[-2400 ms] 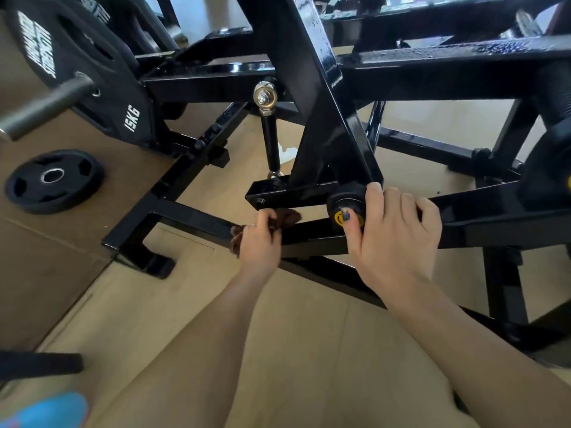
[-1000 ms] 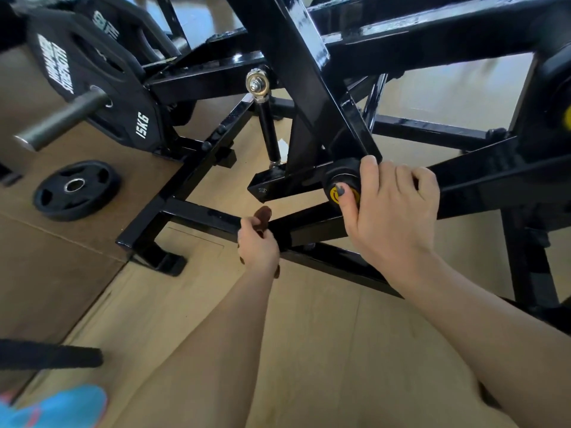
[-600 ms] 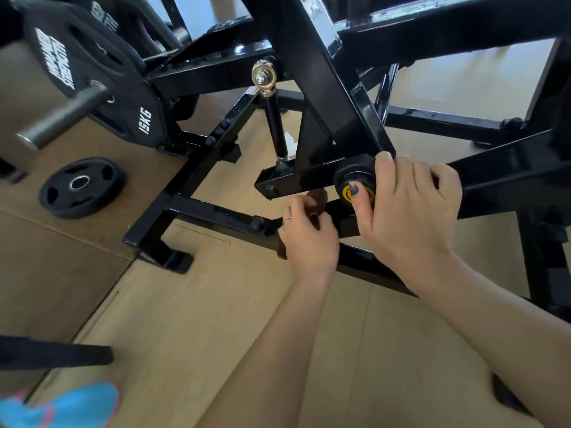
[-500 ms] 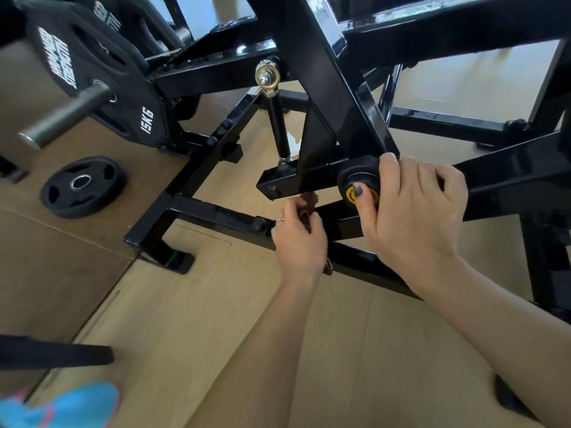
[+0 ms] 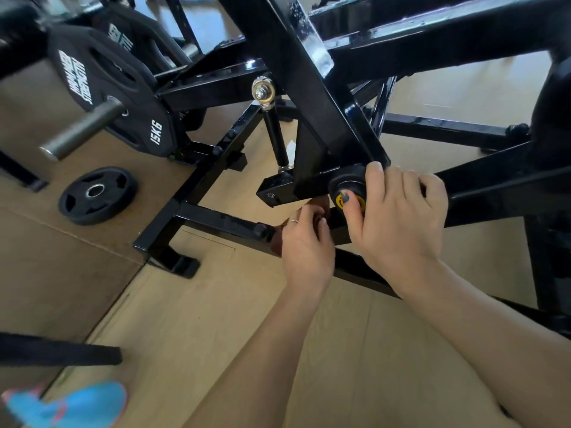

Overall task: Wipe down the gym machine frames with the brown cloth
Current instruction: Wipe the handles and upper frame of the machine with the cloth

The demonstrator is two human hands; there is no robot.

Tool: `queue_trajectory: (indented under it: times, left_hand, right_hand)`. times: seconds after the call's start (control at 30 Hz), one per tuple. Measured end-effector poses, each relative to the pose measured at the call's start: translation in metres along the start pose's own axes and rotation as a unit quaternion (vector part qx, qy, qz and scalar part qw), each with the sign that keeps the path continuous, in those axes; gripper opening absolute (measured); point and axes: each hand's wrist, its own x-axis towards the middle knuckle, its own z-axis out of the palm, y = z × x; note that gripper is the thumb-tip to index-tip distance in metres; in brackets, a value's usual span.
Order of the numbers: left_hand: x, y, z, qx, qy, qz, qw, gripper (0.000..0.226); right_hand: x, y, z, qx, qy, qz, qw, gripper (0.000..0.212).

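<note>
A black steel gym machine frame (image 5: pixel 309 88) fills the upper half of the view. My left hand (image 5: pixel 306 245) grips the brown cloth (image 5: pixel 278 239) and presses it against the low floor bar (image 5: pixel 222 222), just under the pivot arm's end. Most of the cloth is hidden under my fingers; a brown edge shows at the left and above the knuckles. My right hand (image 5: pixel 398 217) holds the round black pivot hub with a yellow centre (image 5: pixel 349 188), thumb across its face.
A 15 kg plate (image 5: pixel 105 88) hangs on a steel peg (image 5: pixel 80 131) at the upper left. A smaller plate (image 5: pixel 97 194) lies on the brown mat. A shiny rod-end link (image 5: pixel 264 91) stands beside the diagonal beam. A blue shoe (image 5: pixel 71 406) shows at bottom left.
My left hand slid the cloth rightwards along the floor bar, from the bar's middle to just below the pivot hub. My right hand stayed on the hub.
</note>
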Motion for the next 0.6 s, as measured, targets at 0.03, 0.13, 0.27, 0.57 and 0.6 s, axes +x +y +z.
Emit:
queue_trajectory:
  times: [0.03, 0.13, 0.27, 0.57, 0.6]
  left_hand:
    - [-0.005, 0.004, -0.002, -0.009, 0.002, 0.023, 1.000, 0.017]
    - [-0.010, 0.013, -0.008, -0.033, -0.016, 0.052, 0.998, 0.019]
    - [-0.019, 0.026, -0.009, -0.058, -0.009, 0.036, 0.998, 0.018]
    - [0.012, 0.048, -0.046, 0.079, -0.194, -0.047, 0.977, 0.017]
    - [0.019, 0.049, -0.054, 0.110, -0.233, -0.061, 0.964, 0.018]
  right_hand:
    - [0.000, 0.000, -0.002, 0.003, -0.010, 0.000, 1.000, 0.057]
    - [0.000, 0.001, -0.010, 0.014, -0.044, -0.003, 0.999, 0.059]
    - [0.001, 0.004, -0.019, 0.022, -0.094, -0.009, 0.995, 0.058]
    - [-0.001, 0.017, -0.036, 0.065, -0.148, -0.057, 0.985, 0.057]
    - [-0.002, 0.019, -0.037, 0.065, -0.151, -0.064, 0.984, 0.058]
